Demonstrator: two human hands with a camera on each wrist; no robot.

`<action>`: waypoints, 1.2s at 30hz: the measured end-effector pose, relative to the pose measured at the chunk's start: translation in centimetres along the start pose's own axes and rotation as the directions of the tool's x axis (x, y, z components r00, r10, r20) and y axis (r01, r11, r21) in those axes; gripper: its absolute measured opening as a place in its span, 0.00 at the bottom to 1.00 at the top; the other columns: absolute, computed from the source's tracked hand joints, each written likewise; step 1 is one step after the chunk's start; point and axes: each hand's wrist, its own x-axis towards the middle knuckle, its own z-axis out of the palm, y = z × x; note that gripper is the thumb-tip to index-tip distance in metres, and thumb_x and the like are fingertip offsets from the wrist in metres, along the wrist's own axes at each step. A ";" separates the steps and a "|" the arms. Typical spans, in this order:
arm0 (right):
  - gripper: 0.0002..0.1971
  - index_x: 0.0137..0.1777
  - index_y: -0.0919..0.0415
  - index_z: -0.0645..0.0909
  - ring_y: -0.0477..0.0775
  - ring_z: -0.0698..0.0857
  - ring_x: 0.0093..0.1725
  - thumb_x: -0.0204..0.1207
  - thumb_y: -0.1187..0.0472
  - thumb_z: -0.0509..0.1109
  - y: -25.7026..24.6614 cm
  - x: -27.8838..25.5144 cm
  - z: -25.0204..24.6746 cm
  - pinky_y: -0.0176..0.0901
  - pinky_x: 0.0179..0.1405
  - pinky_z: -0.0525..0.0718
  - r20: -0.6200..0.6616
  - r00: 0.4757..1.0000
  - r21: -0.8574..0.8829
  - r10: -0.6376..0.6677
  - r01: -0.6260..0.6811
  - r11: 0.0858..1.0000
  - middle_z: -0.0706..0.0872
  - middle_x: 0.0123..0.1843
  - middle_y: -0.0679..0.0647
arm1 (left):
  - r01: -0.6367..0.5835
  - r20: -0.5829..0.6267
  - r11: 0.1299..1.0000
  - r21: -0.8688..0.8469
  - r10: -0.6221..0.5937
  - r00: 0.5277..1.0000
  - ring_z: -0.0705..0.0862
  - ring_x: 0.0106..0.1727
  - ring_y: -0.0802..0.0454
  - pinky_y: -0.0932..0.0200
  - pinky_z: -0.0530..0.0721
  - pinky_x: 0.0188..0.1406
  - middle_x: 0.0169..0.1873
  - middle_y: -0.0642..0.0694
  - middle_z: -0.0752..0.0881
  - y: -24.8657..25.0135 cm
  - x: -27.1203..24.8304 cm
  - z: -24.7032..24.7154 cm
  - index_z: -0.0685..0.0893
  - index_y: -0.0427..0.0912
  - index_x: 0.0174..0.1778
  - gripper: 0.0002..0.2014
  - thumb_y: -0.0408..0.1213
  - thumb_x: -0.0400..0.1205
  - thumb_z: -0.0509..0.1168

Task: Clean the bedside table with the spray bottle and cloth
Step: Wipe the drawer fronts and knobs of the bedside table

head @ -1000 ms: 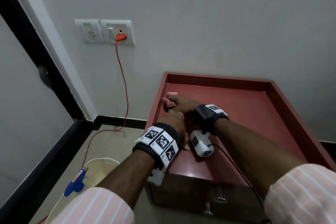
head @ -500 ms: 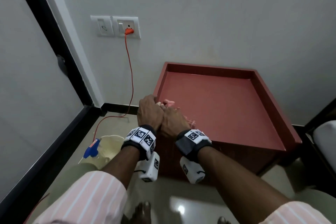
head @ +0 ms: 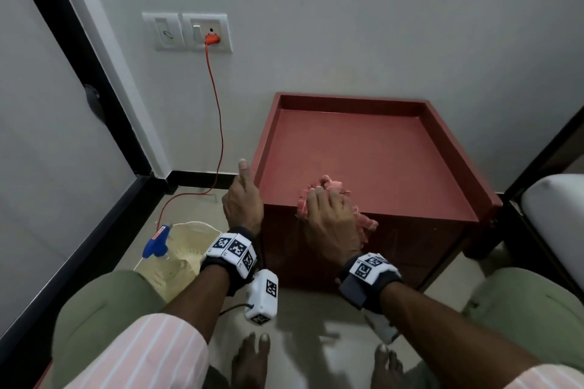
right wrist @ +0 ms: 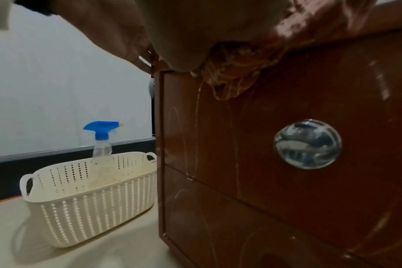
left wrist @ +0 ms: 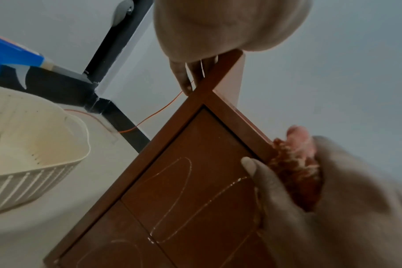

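We note the pink cloth (head: pixel 327 185), crumpled and fuzzy, on the front top edge of the red cabinet (head: pixel 363 148), lying along that edge, one tail hanging down. Right hand (head: pixel 330 224) clutches it; left hand (head: pixel 243 204) rests, fingers unclenched, at the left corner.

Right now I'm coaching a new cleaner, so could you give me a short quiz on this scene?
1. True or false: the right hand holds the pink cloth at the front edge of the red cabinet.
2. Where does the spray bottle stand? A in the white basket; B on the cabinet; C on the bare floor.
3. Fill in: the orange cord is plugged into the wall ____.
Key: 1 true; 2 A; 3 socket.
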 end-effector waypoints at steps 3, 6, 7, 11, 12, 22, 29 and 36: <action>0.34 0.79 0.71 0.69 0.72 0.70 0.78 0.84 0.43 0.58 -2.9 -0.4 2.3 0.71 0.73 0.69 -0.052 0.975 0.012 -0.217 0.218 0.976 0.73 0.77 0.70 | 0.136 -0.007 0.987 -0.083 -0.137 0.991 0.81 0.70 0.34 0.39 0.73 0.76 0.67 0.32 0.85 -1.1 1.0 -0.7 0.87 0.40 0.66 0.45 0.68 0.85 0.34; 0.31 0.83 0.73 0.58 0.70 0.63 0.83 0.87 0.53 0.53 -3.7 0.0 4.0 0.67 0.75 0.67 -0.084 0.871 -0.048 -0.485 0.482 0.875 0.66 0.82 0.71 | 0.186 0.020 0.971 -0.153 -0.186 0.982 0.86 0.62 0.39 0.38 0.78 0.72 0.57 0.40 0.91 -4.2 1.8 -1.1 0.91 0.53 0.45 0.45 0.75 0.79 0.31; 0.28 0.83 0.74 0.58 0.69 0.64 0.83 0.86 0.59 0.51 -3.3 0.2 4.5 0.64 0.74 0.68 -0.098 0.837 -0.102 -0.538 0.529 0.842 0.66 0.82 0.71 | 0.204 0.039 0.968 -0.148 -0.200 0.979 0.87 0.61 0.40 0.37 0.79 0.71 0.56 0.41 0.92 -5.3 1.9 -1.3 0.92 0.52 0.44 0.46 0.76 0.78 0.31; 0.29 0.74 0.71 0.74 0.65 0.74 0.77 0.83 0.74 0.38 0.7 0.4 8.0 0.58 0.79 0.64 0.269 0.721 -0.255 -0.639 0.693 0.675 0.77 0.74 0.72 | 0.377 0.112 0.926 0.010 -0.375 0.920 0.87 0.60 0.35 0.37 0.85 0.65 0.57 0.35 0.91 -11.0 2.7 -0.5 0.91 0.38 0.56 0.53 0.79 0.71 0.35; 0.28 0.80 0.73 0.63 0.68 0.66 0.82 0.84 0.70 0.34 1.2 0.2 8.5 0.58 0.84 0.55 0.266 0.775 -0.307 -0.572 0.631 0.712 0.67 0.78 0.78 | 0.416 0.152 0.908 0.048 -0.419 0.895 0.87 0.59 0.34 0.38 0.87 0.61 0.57 0.34 0.90 -11.9 2.7 -0.2 0.89 0.36 0.58 0.50 0.76 0.75 0.40; 0.21 0.78 0.73 0.69 0.69 0.68 0.81 0.86 0.70 0.52 -1.6 2.5 6.7 0.62 0.84 0.61 0.049 0.534 -0.360 -0.844 0.798 0.483 0.72 0.78 0.70 | 0.513 0.070 0.845 -0.152 -0.508 0.858 0.84 0.64 0.29 0.34 0.82 0.67 0.63 0.30 0.86 -9.4 4.1 0.6 0.84 0.32 0.65 0.36 0.62 0.84 0.47; 0.20 0.78 0.68 0.70 0.59 0.77 0.75 0.89 0.63 0.53 -2.0 0.0 6.7 0.50 0.78 0.68 0.481 0.694 0.177 -0.536 0.522 0.835 0.78 0.75 0.64 | 0.568 0.074 0.816 -0.105 -0.563 0.823 0.81 0.68 0.32 0.35 0.78 0.72 0.67 0.33 0.84 -11.7 3.2 0.5 0.80 0.32 0.71 0.42 0.65 0.84 0.41; 0.19 0.75 0.76 0.69 0.57 0.76 0.77 0.90 0.73 0.45 -1.6 2.8 1.6 0.14 0.69 0.55 0.246 0.777 0.086 -0.579 0.578 0.812 0.75 0.71 0.80 | 0.533 0.005 0.846 0.011 -0.533 0.846 0.84 0.63 0.29 0.35 0.82 0.67 0.62 0.30 0.87 -15.5 3.2 2.1 0.83 0.32 0.66 0.44 0.67 0.75 0.44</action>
